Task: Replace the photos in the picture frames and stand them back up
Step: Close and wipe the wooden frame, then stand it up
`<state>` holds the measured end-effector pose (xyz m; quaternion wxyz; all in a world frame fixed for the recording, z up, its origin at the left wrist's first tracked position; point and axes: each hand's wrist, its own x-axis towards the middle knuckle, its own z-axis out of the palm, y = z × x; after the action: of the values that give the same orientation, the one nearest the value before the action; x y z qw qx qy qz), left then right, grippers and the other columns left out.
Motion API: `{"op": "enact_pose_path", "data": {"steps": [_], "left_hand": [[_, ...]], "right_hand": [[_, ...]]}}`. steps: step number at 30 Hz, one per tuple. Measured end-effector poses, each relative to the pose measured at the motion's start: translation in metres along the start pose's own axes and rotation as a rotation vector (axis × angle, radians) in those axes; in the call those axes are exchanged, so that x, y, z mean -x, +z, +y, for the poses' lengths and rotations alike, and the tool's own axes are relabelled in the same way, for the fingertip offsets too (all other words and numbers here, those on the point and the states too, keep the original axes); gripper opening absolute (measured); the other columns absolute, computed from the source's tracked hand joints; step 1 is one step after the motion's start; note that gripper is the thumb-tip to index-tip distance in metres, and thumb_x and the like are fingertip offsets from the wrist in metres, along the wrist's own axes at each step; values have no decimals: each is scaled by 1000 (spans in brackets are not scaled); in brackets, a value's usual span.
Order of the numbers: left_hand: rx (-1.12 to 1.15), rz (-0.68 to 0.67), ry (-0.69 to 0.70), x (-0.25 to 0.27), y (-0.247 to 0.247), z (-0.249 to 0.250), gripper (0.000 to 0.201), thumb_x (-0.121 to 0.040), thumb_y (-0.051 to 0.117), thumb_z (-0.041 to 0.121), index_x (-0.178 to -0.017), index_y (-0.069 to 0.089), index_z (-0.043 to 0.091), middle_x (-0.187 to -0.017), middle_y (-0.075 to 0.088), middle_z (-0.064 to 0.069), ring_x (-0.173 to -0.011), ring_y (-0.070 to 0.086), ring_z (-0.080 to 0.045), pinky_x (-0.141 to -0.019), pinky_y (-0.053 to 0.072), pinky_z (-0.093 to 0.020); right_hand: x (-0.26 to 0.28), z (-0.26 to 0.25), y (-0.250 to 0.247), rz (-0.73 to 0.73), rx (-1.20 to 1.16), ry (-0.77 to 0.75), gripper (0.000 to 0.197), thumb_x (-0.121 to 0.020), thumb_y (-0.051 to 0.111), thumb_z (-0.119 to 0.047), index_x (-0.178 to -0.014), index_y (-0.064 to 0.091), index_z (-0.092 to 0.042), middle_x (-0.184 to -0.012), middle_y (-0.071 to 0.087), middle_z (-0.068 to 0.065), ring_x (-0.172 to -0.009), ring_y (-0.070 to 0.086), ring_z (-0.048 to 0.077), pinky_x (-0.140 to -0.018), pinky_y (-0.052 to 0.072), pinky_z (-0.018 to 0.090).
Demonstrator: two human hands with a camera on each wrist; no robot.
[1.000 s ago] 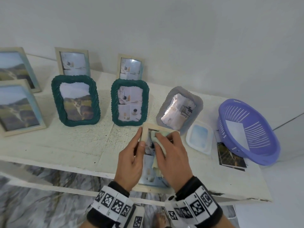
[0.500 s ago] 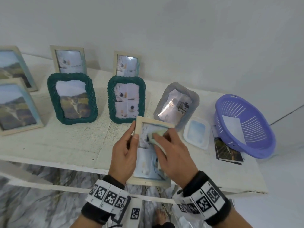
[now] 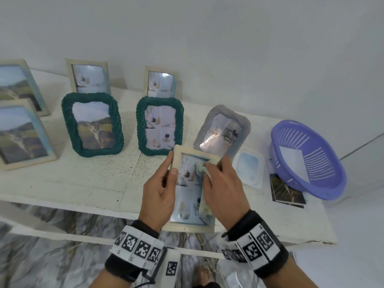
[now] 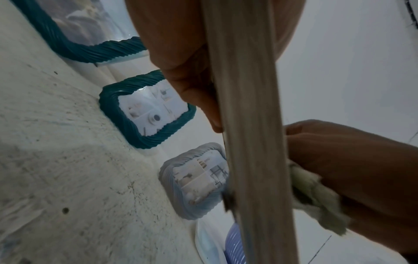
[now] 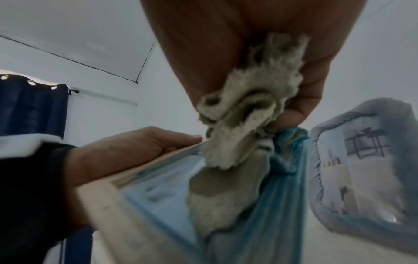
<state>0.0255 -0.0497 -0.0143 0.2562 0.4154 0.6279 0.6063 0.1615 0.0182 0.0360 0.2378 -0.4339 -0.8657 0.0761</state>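
I hold a cream wooden picture frame (image 3: 176, 156) tilted over the table's front edge. My left hand (image 3: 160, 183) grips its left rail, thumb on the front, and that rail (image 4: 248, 125) fills the left wrist view. My right hand (image 3: 220, 183) pinches a pale green cloth (image 3: 200, 168) and presses it on the frame's glass near the top. In the right wrist view the cloth (image 5: 244, 128) is bunched between the fingers against the glass (image 5: 162, 201). A photo of a pale interior shows under the glass.
Two green woven frames (image 3: 91, 125) (image 3: 160, 127) and a grey woven frame (image 3: 224, 129) stand behind on the white table (image 3: 72, 179). Several cream frames stand at the left and back. A purple basket (image 3: 307, 159), a white lid (image 3: 249, 167) and loose photos (image 3: 286, 192) lie at the right.
My right hand has slid the cloth over the glass, slightly down and then back up to its top part. The left hand keeps its grip on the frame.
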Motion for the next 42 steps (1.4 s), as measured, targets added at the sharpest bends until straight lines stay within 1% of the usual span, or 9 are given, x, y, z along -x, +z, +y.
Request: {"op": "enact_pose_path", "data": {"steps": [6, 15, 19, 27, 30, 31, 35, 39, 42], "left_hand": [[-12, 40, -48, -8, -8, 0, 44, -100, 45, 33, -143, 46, 32, -80, 60, -31, -54, 33, -15, -50, 32, -25], [58, 33, -26, 0, 0, 3, 41, -100, 47, 19, -140, 46, 29, -81, 55, 7, -69, 45, -8, -62, 39, -17], [78, 35, -23, -5, 1, 9, 41, -101, 47, 12, -140, 46, 22, -75, 66, 23, -60, 50, 5, -60, 41, -7], [73, 38, -76, -17, -16, 8, 41, -101, 46, 14, -142, 48, 17, -117, 67, 6, -87, 61, 9, -72, 46, -6], [56, 57, -77, -17, -12, 9, 41, -101, 45, 12, -142, 47, 15, -126, 55, 1, -70, 57, 13, -64, 42, -3], [50, 71, -70, -17, -12, 9, 41, -101, 45, 12, -142, 47, 14, -105, 62, 13, -75, 58, 14, -68, 42, -3], [38, 76, -74, -19, -12, 11, 41, -102, 46, 18, -143, 47, 17, -106, 62, 16, -86, 57, -1, -78, 45, -10], [51, 104, -75, -22, -11, 19, 41, -101, 47, 16, -142, 48, 15, -133, 60, 4, -116, 59, -3, -96, 49, -19], [69, 106, -98, -26, -16, 16, 41, -101, 47, 16, -142, 49, 16, -131, 62, -1, -110, 59, -5, -94, 50, -28]], "right_hand": [[47, -3, 8, -189, -210, -35, 20, -92, 51, -19, -104, 65, -10, -88, 36, -4, -64, 44, 13, -58, 39, 23], [5, 6, -14, 60, -127, -1, 17, -89, 61, -9, -104, 67, -6, -90, 43, 2, -68, 48, 19, -65, 40, 22], [5, 3, -11, -63, -116, -135, 22, -89, 59, -9, -110, 65, -6, -91, 45, 8, -70, 46, 20, -63, 45, 28], [36, 20, -28, -495, -6, -463, 23, -88, 55, -11, -108, 63, -19, -94, 41, 2, -74, 42, 17, -53, 49, 34], [28, 19, -32, -467, 115, -492, 19, -84, 60, -11, -101, 63, -18, -95, 41, 2, -74, 43, 16, -50, 50, 32], [23, 18, -33, -420, 133, -470, 20, -84, 62, -10, -103, 63, -17, -95, 43, 3, -74, 43, 16, -51, 50, 32], [3, 14, -36, -225, 169, -316, 26, -85, 63, -11, -111, 62, -10, -97, 46, 7, -80, 47, 22, -60, 51, 32], [13, 5, -25, -273, 98, -305, 26, -83, 62, -9, -109, 62, -9, -97, 45, 6, -80, 46, 19, -61, 51, 30], [27, 8, -22, -364, -38, -383, 23, -82, 60, -6, -105, 64, -10, -90, 40, 2, -74, 36, 15, -61, 40, 25]]}}
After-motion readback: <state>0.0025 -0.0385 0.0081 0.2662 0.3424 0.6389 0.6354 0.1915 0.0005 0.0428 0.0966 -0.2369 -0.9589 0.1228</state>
